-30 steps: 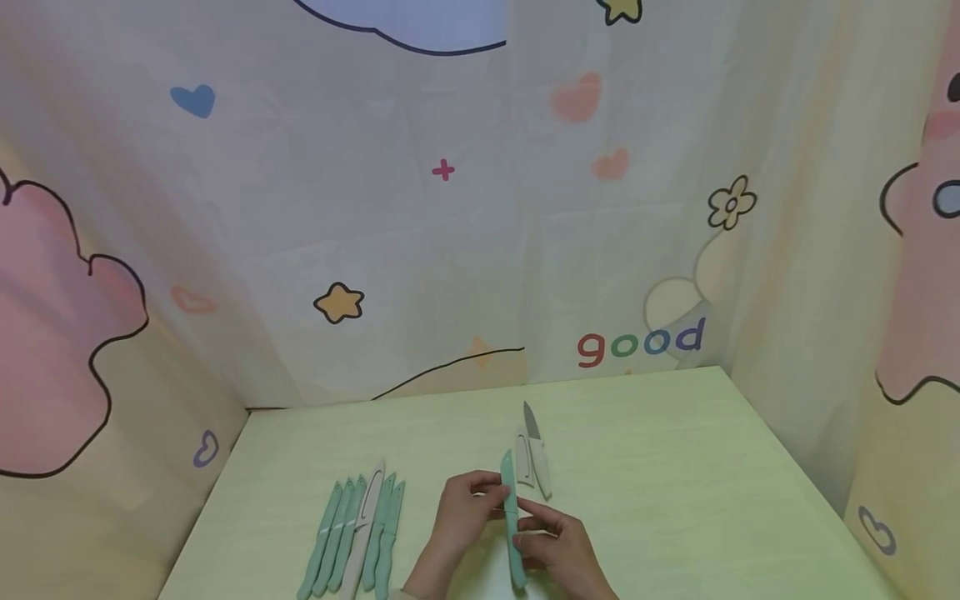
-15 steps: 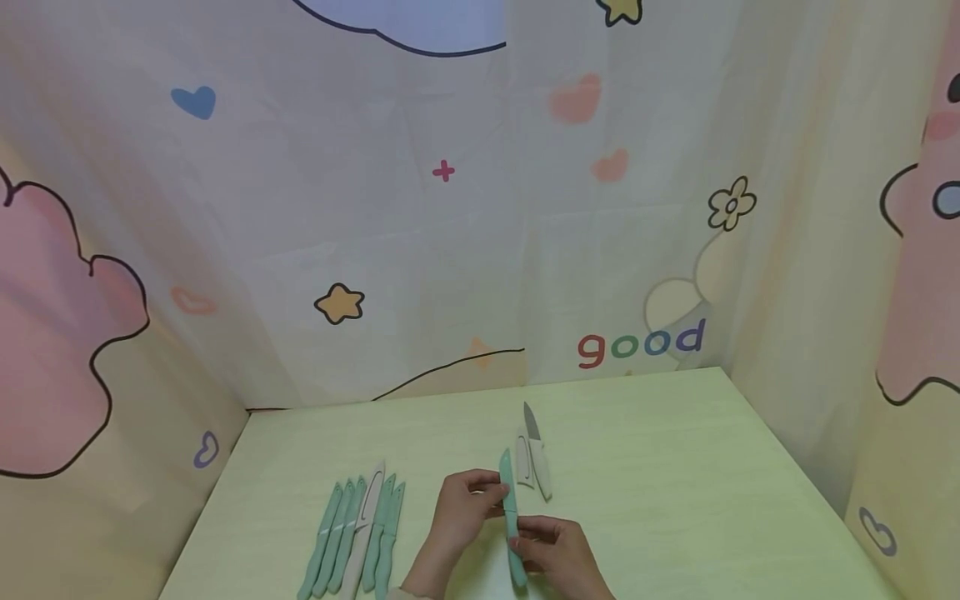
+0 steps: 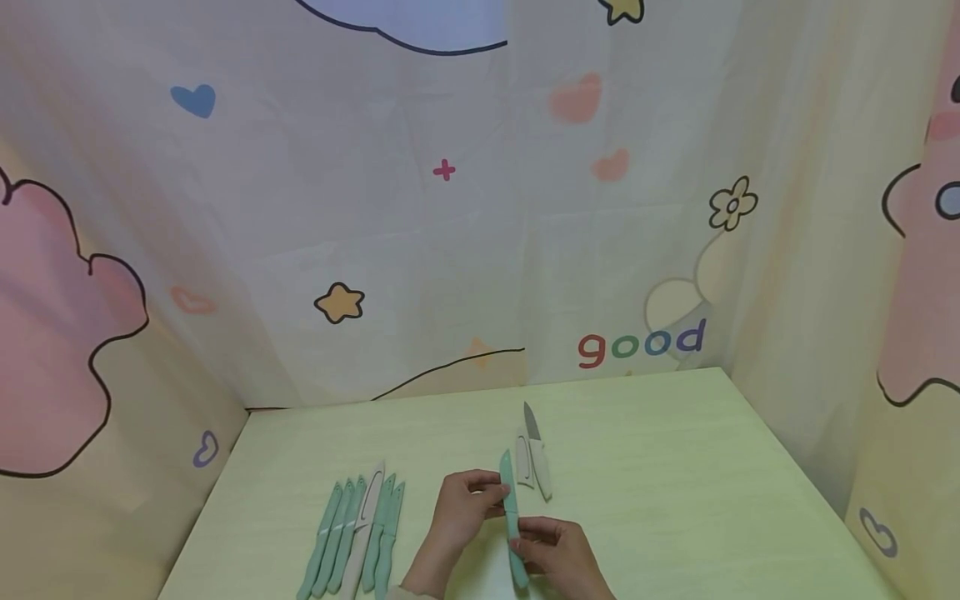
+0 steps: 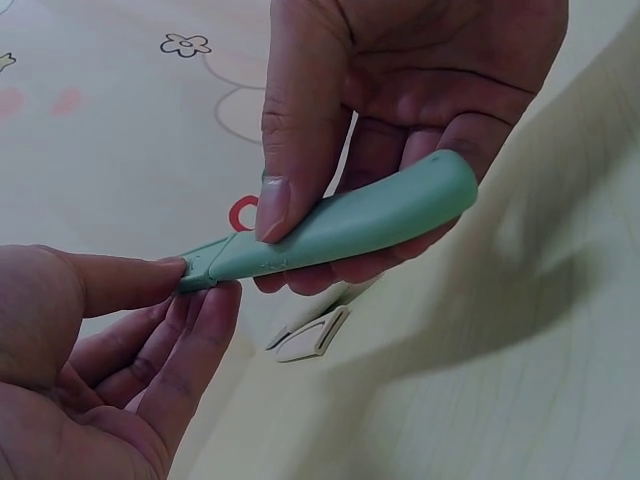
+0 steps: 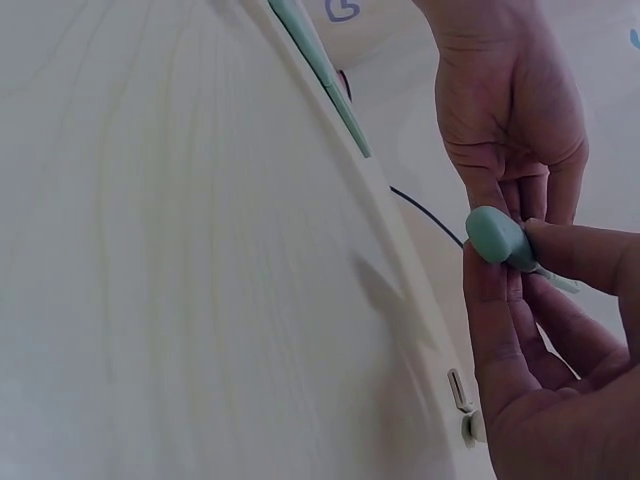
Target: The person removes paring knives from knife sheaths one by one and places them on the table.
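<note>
Both hands hold a mint-green knife (image 3: 517,568) above the table, its blade covered by a matching sheath (image 3: 506,468). The left hand (image 3: 462,507) pinches the sheath between thumb and fingers, close to where it meets the handle. Lower down, the right hand (image 3: 561,550) grips the handle, its thumb lying along the top in the left wrist view, where the curved handle (image 4: 375,212) shows clearly. From the right wrist view the rounded butt (image 5: 490,235) faces the camera. Sheath and handle meet at a thin seam, with no blade showing between them.
A white-handled knife (image 3: 542,471) with a bare blade lies behind the hands, beside its white sheath (image 3: 523,460). To the left, several sheathed green knives (image 3: 327,533) lie in a row with a longer white sheathed knife (image 3: 362,533) among them. A printed curtain (image 3: 450,250) surrounds the pale table (image 3: 675,467).
The right hand's fingers have slid down the knife and drawn together on the handle. The left hand and the knife have barely moved.
</note>
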Demonstrator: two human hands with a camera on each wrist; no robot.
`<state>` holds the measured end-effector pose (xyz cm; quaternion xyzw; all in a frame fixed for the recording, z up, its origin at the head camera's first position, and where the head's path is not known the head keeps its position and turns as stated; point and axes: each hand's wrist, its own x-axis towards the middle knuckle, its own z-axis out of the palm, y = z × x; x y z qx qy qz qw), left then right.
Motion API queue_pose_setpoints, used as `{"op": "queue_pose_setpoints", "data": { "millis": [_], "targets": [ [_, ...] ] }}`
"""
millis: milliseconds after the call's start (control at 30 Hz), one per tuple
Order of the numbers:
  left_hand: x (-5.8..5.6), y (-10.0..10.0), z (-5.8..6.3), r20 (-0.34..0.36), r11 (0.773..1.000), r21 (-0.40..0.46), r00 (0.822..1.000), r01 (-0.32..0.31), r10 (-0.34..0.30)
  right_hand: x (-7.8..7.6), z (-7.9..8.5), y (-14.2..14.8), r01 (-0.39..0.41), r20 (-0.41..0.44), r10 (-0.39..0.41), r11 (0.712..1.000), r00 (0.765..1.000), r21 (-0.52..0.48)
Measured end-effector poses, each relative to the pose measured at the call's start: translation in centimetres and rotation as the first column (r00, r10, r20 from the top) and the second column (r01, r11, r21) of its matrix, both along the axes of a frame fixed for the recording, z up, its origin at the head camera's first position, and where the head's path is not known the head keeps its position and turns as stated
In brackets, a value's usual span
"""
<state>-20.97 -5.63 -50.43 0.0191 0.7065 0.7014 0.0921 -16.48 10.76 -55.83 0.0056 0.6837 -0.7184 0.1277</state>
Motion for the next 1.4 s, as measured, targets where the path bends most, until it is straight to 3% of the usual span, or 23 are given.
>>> {"op": "queue_pose_setpoints", "data": {
  "millis": [267, 367, 533, 733, 833, 967, 1400],
  "targets": [
    [-1.5, -0.2, -2.9, 0.008, 1.000, 0.013, 1.000, 0.002, -0.002, 0.2, -0.3, 0.1, -0.008, 0.006, 0.008, 1.000, 1.000, -0.007],
    [-1.9, -0.2, -3.4, 0.011, 1.000, 0.025, 1.000, 0.004, -0.005, 0.3, -0.3, 0.2, -0.013, 0.010, 0.013, 1.000, 1.000, -0.007],
    [-2.0, -0.2, -3.2, 0.026, 1.000, 0.029, 1.000, 0.001, -0.002, 0.4, -0.3, 0.3, -0.025, 0.015, 0.025, 1.000, 1.000, 0.004],
    [-0.8, -0.1, -0.7, 0.023, 1.000, 0.024, 1.000, 0.010, -0.010, 0.6, -0.3, 0.3, -0.028, 0.025, 0.028, 1.000, 0.999, -0.009],
    [-1.2, -0.1, -1.4, 0.025, 1.000, 0.031, 1.000, 0.006, -0.007, 0.7, -0.5, 0.3, -0.025, 0.037, 0.025, 1.000, 0.999, -0.010],
    [-2.2, -0.1, -3.3, 0.023, 0.999, 0.035, 1.000, -0.003, 0.002, 0.7, -0.7, 0.3, -0.025, 0.042, 0.025, 1.000, 0.999, -0.002],
    [-2.6, -0.1, -3.5, 0.006, 0.999, 0.017, 0.999, -0.037, 0.037, 1.2, -0.3, 0.2, -0.032, 0.058, 0.031, 0.999, 0.998, 0.011]
  ]
}}
